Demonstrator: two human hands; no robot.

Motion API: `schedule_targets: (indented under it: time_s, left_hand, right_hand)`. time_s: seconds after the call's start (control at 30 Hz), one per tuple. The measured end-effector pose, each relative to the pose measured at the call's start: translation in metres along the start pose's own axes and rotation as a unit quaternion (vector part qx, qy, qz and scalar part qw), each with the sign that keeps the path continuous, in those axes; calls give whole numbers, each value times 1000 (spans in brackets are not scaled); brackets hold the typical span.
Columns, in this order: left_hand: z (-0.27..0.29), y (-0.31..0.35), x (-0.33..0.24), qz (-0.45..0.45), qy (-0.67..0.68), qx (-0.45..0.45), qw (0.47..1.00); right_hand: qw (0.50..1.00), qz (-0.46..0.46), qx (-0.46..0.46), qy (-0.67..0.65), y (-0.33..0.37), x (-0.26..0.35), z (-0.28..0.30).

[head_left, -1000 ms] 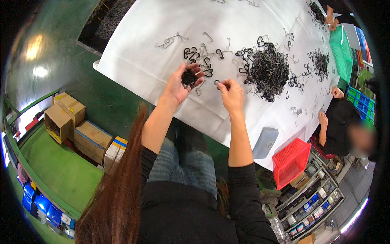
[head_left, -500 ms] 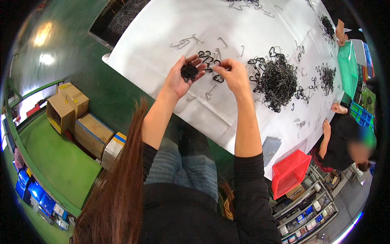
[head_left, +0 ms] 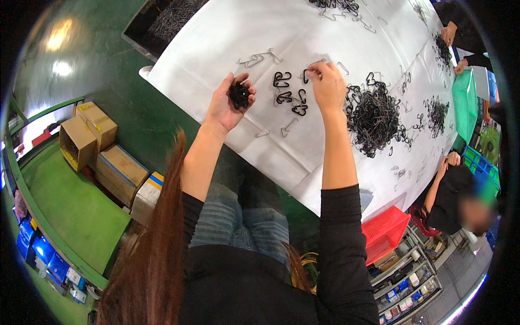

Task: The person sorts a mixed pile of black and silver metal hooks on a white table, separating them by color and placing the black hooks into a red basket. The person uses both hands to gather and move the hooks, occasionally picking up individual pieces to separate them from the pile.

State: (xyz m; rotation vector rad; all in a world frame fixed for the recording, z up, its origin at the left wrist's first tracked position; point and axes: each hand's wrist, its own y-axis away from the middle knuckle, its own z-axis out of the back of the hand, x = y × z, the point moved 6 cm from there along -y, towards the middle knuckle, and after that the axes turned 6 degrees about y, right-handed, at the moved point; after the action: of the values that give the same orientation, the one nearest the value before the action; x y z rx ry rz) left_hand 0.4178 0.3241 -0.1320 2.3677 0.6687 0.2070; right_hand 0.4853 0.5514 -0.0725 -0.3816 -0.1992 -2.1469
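My left hand (head_left: 221, 107) is cupped, palm up, above the white-covered table, with a cluster of small black hooks (head_left: 239, 96) in it. Its fingers curl round the cluster. To the right, my right hand (head_left: 329, 92) pinches at a black-ended wire hook (head_left: 306, 76); its fingertips are slightly blurred. Between the hands, several black-ended hooks (head_left: 283, 96) lie loosely grouped on the table. Just right of my right hand rises a large tangled pile of hooks (head_left: 374, 119). Thin grey wire hooks (head_left: 290, 128) are scattered nearby.
The white table (head_left: 292, 157) also carries smaller hook piles (head_left: 436, 112) at the right. A red basket (head_left: 385, 233) sits by its near right edge, a green basket (head_left: 465, 103) farther off. Co-workers' hands (head_left: 452, 158) are at the right edge. Cardboard boxes (head_left: 122, 172) stand at left.
My left hand has moved left, away from the grouped hooks, and its fingers curl more. My right hand has shifted up and right, from the group to a hook at its upper right.
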Motion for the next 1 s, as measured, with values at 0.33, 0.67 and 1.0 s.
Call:
schedule_targets:
  time_s: [0.33, 0.67, 1.0]
  left_hand:
    - [-14, 9, 0, -4, -119, -38, 992]
    - [-34, 15, 12, 121, -150, 53, 980]
    - [-28, 18, 4, 126, -286, -3, 950]
  right_hand:
    - [989, -22, 144, -33, 24, 44, -15]
    - [773, -76, 332, -535, 41, 77, -37]
    - [857, -169, 211, -438, 44, 53, -23]
